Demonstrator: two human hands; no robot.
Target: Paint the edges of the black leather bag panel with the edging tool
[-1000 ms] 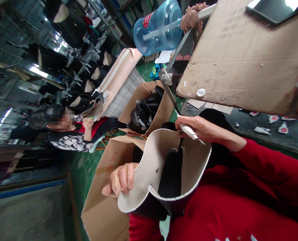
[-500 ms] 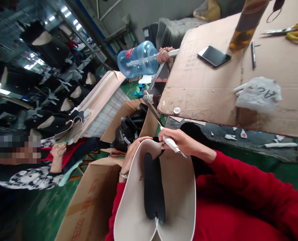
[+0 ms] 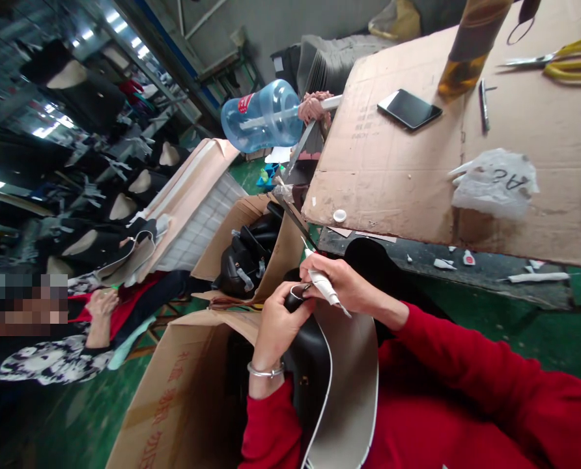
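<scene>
A black leather bag (image 3: 310, 365) with pale beige lining (image 3: 352, 384) and a white edge rests against my body. My left hand (image 3: 281, 326), a bangle at its wrist, is closed on a rounded black part at the bag's far end. My right hand (image 3: 342, 283) grips a crumpled white squeeze tube (image 3: 324, 286), its thin nozzle pointing up and away from the bag. The right fingertips meet the black part beside my left fingers; what they pinch there is too small to make out. A small metal fitting (image 3: 304, 378) shows on the black side.
A cardboard-covered table (image 3: 363, 169) holds a phone (image 3: 410, 109), scissors (image 3: 574, 62), a plastic bag (image 3: 495, 182) and a white cap (image 3: 339, 215). Open cartons (image 3: 168, 384) stand at left, one with black bags (image 3: 244, 260). A water bottle (image 3: 264, 117) lies beyond. Another person (image 3: 51, 332) sits left.
The bag has turned from its open lining toward its black outside. My left hand has come round from behind it to the front of its far end. My right hand keeps the tube.
</scene>
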